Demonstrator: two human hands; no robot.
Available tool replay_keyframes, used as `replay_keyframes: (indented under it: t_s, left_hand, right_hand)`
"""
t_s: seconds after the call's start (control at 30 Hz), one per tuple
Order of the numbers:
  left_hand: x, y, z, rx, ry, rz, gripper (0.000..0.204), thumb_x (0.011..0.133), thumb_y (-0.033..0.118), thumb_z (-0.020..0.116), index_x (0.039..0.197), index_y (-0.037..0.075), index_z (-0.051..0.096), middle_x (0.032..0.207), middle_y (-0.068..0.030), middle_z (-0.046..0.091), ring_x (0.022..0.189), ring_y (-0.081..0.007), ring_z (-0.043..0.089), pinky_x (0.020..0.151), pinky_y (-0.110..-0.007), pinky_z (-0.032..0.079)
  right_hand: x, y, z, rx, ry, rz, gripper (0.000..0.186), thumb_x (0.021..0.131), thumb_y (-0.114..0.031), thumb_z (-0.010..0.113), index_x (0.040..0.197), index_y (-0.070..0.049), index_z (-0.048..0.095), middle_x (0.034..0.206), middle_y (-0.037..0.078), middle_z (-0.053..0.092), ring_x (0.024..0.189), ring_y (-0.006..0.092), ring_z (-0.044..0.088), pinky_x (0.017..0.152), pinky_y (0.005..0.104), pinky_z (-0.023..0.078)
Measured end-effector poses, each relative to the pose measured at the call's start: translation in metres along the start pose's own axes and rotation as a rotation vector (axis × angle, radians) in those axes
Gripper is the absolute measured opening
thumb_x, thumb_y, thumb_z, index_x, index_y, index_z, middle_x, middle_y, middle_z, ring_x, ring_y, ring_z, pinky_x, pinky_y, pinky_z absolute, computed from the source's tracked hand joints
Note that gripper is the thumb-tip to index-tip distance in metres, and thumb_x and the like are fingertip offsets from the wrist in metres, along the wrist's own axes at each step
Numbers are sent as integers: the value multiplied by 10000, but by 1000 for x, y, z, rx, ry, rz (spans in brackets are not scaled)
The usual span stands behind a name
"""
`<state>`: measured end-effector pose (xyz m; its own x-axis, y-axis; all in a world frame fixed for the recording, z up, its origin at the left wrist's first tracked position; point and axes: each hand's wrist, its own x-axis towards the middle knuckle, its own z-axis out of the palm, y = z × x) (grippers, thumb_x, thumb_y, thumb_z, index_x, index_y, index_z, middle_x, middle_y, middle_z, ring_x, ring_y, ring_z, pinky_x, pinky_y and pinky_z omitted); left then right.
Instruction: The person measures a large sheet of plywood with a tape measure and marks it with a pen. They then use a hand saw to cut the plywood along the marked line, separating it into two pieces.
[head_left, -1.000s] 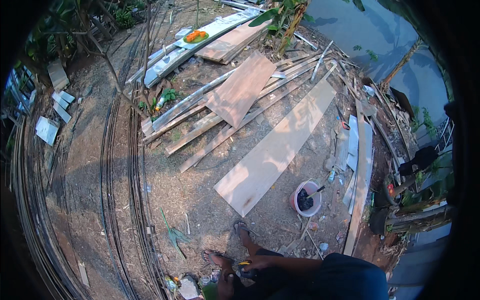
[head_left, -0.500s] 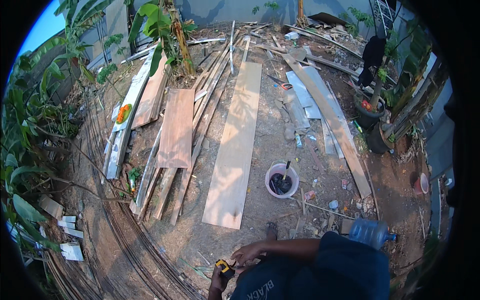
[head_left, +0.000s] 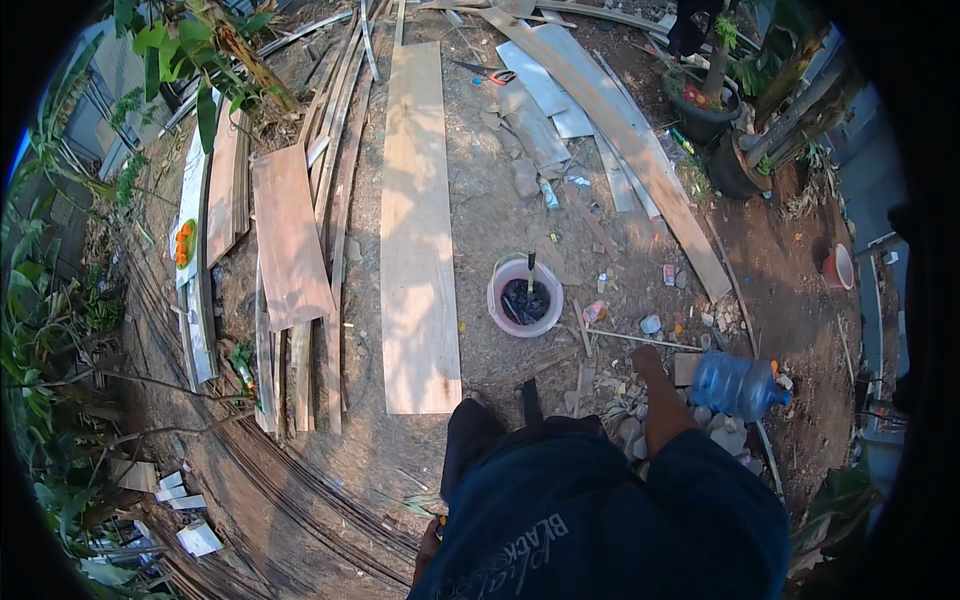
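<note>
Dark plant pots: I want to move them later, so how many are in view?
2. Both sit at the upper right: one pot beyond the long planks, the other pot just right of it. Foliage may hide more.

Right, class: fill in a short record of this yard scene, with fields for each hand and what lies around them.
Left hand: low by the body, mostly hidden; something small and yellow at it, grip unclear
Right hand: reaching out over rubble, nothing seen in it
Nearest to right hand: blue water bottle lying on its side
Ahead: white bucket, long pale plank
Ground: bare dirt
</note>
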<state>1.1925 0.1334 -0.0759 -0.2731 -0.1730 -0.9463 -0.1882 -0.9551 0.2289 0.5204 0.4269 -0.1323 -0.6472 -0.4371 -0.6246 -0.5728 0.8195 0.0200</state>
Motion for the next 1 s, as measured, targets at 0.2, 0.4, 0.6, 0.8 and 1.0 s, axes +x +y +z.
replay_keyframes:
  t_s: [0.2, 0.4, 0.6, 0.8, 1.0]
  left_hand:
    - [44, 83, 44, 156, -55, -240, 358, 958, 432, 543, 1025, 85, 599, 921, -53, 636, 818, -221, 610, 763, -384, 497]
    - [61, 290, 172, 994, -13, -91, 316, 896, 368, 633, 1007, 73, 602, 859, -30, 618, 739, -153, 594, 670, -327, 492]
    - [45, 390, 265, 948, 67, 558, 306, 886, 253, 675, 1072, 26, 589, 888, -42, 629, 784, -131, 594, 706, -308, 500]
    - [68, 327, 273, 599, 87, 256, 276, 997, 310, 564, 1178, 102, 564, 815, 34, 576, 709, -59, 546, 635, -245, 501]
    - [82, 168, 149, 692, 234, -54, 378, 962, 327, 612, 1139, -1, 545, 791, -59, 614, 693, -132, 580, 605, -311, 519]
  right_hand:
    - [-32, 16, 74, 711, 113, 64, 248, 810, -254, 602, 842, -32, 705, 885, 173, 678, 876, 332, 668, 755, 470, 523]
    - [-26, -71, 3, 605, -198, -39, 233, 805, -244, 631, 833, -20, 692, 829, 126, 684, 790, 297, 671, 701, 431, 526]
    - [84, -162, -68, 1088, -198, 220, 260, 868, -206, 613, 1042, -30, 693, 822, 69, 692, 701, 153, 661, 604, 326, 548]
    - [247, -219, 17, 814, -231, 135, 401, 854, -262, 623, 1169, -15, 643, 1084, 213, 689, 1032, 355, 662, 906, 437, 521]
    - [356, -262, 136, 677, -187, 95, 438, 851, -304, 622, 1179, -14, 621, 1067, 234, 675, 1009, 365, 660, 884, 446, 525]
